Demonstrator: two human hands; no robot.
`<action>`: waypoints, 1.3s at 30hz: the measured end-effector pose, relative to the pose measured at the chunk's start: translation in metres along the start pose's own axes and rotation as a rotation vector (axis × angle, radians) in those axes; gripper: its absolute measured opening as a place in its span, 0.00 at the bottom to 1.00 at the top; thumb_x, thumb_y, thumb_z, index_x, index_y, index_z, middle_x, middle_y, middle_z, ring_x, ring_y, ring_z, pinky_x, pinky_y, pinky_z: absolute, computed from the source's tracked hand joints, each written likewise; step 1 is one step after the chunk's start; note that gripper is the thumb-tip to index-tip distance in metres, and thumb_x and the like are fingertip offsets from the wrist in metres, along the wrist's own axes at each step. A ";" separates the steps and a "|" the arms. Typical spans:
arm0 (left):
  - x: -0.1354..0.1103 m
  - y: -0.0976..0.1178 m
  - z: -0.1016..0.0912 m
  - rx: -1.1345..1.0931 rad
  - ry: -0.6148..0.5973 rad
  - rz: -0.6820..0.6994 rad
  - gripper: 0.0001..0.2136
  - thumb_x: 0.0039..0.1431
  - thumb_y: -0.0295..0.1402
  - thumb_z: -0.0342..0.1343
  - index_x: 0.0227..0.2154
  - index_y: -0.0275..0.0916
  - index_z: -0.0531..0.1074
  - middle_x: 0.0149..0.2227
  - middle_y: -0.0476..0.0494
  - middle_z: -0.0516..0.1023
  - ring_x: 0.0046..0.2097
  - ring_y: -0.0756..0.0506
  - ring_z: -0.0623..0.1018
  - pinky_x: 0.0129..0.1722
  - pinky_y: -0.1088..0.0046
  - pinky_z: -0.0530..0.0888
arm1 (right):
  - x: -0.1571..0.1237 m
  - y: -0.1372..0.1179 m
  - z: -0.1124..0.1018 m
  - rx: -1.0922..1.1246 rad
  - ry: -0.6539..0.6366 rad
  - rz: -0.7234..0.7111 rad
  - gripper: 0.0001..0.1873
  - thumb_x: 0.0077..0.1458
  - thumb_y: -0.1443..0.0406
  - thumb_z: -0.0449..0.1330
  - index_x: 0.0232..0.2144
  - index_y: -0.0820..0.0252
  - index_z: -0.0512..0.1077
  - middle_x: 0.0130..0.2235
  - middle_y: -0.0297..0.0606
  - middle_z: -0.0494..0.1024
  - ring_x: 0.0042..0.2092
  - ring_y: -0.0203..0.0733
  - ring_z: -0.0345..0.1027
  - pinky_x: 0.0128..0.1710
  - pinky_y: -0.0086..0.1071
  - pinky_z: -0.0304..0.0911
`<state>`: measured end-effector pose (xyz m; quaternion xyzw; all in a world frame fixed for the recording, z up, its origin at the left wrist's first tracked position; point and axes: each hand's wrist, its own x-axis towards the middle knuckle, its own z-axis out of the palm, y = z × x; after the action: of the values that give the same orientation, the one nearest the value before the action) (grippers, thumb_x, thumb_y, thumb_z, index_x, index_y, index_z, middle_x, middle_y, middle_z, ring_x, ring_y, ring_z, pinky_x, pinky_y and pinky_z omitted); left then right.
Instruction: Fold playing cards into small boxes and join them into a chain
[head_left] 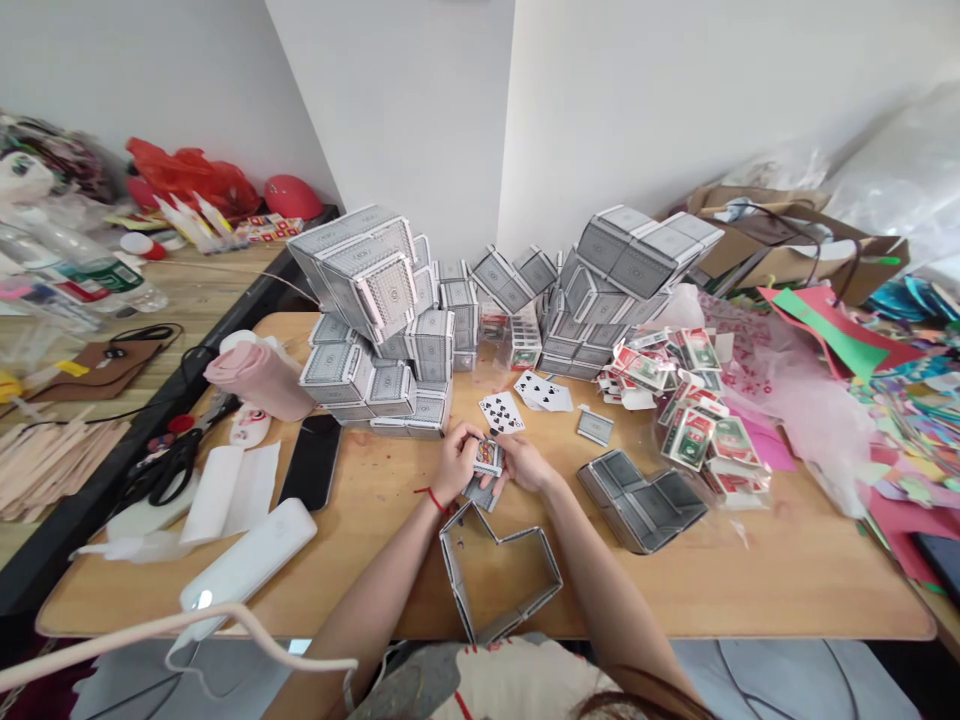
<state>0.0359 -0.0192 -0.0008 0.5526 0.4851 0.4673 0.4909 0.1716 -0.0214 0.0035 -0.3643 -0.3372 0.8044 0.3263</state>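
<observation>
Near the middle of the table, my left hand (456, 458) and my right hand (527, 462) come together on a playing card (488, 458) with a picture face. Fingers of both hands close on its edges, and the card looks bent or folded. Just under it a grey-backed card (481, 492) shows between the hands. Closer to my body stands an open heart-shaped frame (501, 580) built from grey-backed cards. Beyond my hands lie loose face-up cards, a card of spades or clubs (502, 411) and a small group (543, 391).
Stacked grey card boxes (375, 370) rise at the back left, others (600, 290) at the back right. A covered heart box (641, 500) and card packets (690, 430) lie right. A phone (311, 463), power bank (247, 568) and scissors (176, 465) are left.
</observation>
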 end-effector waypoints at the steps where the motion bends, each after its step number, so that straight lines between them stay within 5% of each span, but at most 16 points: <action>1: 0.000 0.000 0.000 0.000 -0.006 -0.004 0.04 0.49 0.29 0.44 0.24 0.38 0.64 0.23 0.51 0.65 0.24 0.53 0.66 0.24 0.78 0.64 | -0.001 0.000 -0.001 0.000 -0.034 -0.001 0.16 0.49 0.55 0.52 0.29 0.64 0.65 0.20 0.38 0.73 0.20 0.39 0.68 0.15 0.31 0.65; 5: -0.001 0.003 -0.001 0.010 -0.002 0.021 0.07 0.51 0.28 0.43 0.26 0.38 0.66 0.25 0.50 0.68 0.26 0.52 0.68 0.26 0.78 0.64 | 0.000 0.003 -0.005 -0.008 -0.040 -0.066 0.16 0.47 0.55 0.55 0.31 0.63 0.65 0.21 0.36 0.73 0.20 0.39 0.68 0.16 0.31 0.65; 10: -0.001 0.006 0.000 0.023 -0.053 0.010 0.12 0.54 0.33 0.42 0.35 0.36 0.69 0.29 0.47 0.72 0.29 0.51 0.70 0.29 0.76 0.66 | 0.000 0.011 -0.001 -0.091 0.127 -0.171 0.18 0.47 0.51 0.54 0.30 0.61 0.66 0.17 0.32 0.71 0.16 0.38 0.65 0.14 0.30 0.62; 15: 0.002 0.004 0.002 0.196 -0.116 0.081 0.08 0.51 0.34 0.51 0.31 0.37 0.71 0.30 0.45 0.73 0.33 0.48 0.71 0.33 0.74 0.67 | -0.006 0.012 0.004 -0.197 0.218 -0.214 0.20 0.48 0.50 0.52 0.32 0.61 0.66 0.15 0.31 0.70 0.15 0.37 0.63 0.13 0.29 0.60; 19: 0.004 0.002 0.001 0.241 -0.116 0.096 0.08 0.52 0.34 0.50 0.28 0.37 0.71 0.29 0.45 0.72 0.33 0.48 0.71 0.33 0.74 0.67 | -0.008 0.011 0.004 -0.184 0.172 -0.224 0.18 0.49 0.52 0.52 0.34 0.60 0.67 0.19 0.32 0.71 0.18 0.37 0.66 0.16 0.29 0.62; 27: 0.003 -0.007 0.005 0.225 0.033 0.040 0.07 0.50 0.34 0.51 0.22 0.37 0.66 0.23 0.49 0.68 0.28 0.50 0.68 0.28 0.76 0.64 | -0.003 0.017 0.001 -0.166 0.196 -0.273 0.15 0.49 0.56 0.53 0.36 0.58 0.67 0.31 0.35 0.72 0.25 0.37 0.69 0.18 0.29 0.65; 35: 0.003 -0.005 0.009 0.108 0.073 -0.114 0.11 0.51 0.39 0.49 0.21 0.36 0.65 0.19 0.51 0.65 0.21 0.52 0.65 0.17 0.79 0.59 | 0.002 0.023 0.001 -0.197 0.325 -0.281 0.14 0.46 0.56 0.54 0.31 0.61 0.68 0.25 0.33 0.72 0.21 0.37 0.69 0.16 0.29 0.65; 39: 0.002 0.000 0.010 0.170 0.094 -0.058 0.12 0.51 0.38 0.48 0.19 0.35 0.64 0.18 0.53 0.63 0.21 0.53 0.63 0.20 0.79 0.59 | 0.001 0.024 0.004 -0.223 0.375 -0.262 0.15 0.45 0.55 0.53 0.29 0.62 0.67 0.20 0.32 0.72 0.19 0.39 0.68 0.14 0.29 0.63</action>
<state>0.0459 -0.0182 -0.0018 0.5555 0.5612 0.4355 0.4323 0.1612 -0.0348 -0.0135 -0.4940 -0.4019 0.6316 0.4422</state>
